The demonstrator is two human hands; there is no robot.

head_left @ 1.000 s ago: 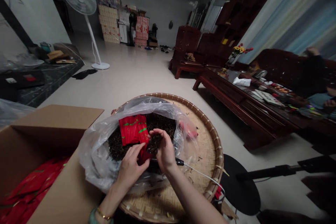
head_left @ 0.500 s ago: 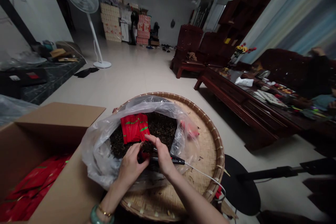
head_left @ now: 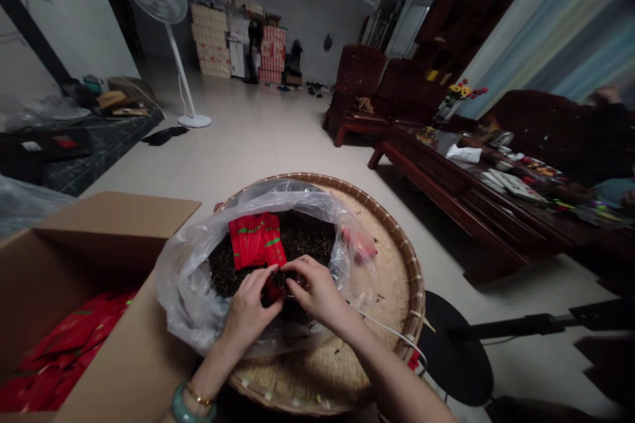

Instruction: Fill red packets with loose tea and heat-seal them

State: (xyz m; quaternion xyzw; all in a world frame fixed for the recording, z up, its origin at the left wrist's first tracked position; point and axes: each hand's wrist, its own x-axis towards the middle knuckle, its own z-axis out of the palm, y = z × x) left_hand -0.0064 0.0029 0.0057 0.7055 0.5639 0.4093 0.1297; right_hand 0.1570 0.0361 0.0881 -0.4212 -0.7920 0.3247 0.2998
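Observation:
A small red packet (head_left: 274,292) is pinched between the thumb and fingers of my left hand (head_left: 251,301), low over the bag. My right hand (head_left: 317,291) curls in from the other side, its thumb and index finger bent at the packet's upper end; what they grip is too dark to make out. Below lie dark, twisted dried leaves, apparently tea (head_left: 310,234), inside a clear plastic bag (head_left: 186,277). A row of flat red packets (head_left: 255,239) with green bands rests on the leaves, just beyond my fingertips.
The bag sits on a round woven bamboo tray (head_left: 391,277). An open cardboard box (head_left: 129,337) of red packets (head_left: 74,344) stands left. A white cable (head_left: 387,326) crosses the tray. At right are a black round base (head_left: 454,350) and a wooden table (head_left: 446,185); a person sits beyond.
My right hand's outstretched fingers have curled inward to the packet's end, and its forearm has shifted right. The black device by that hand is now covered. My left hand stays nearly in place.

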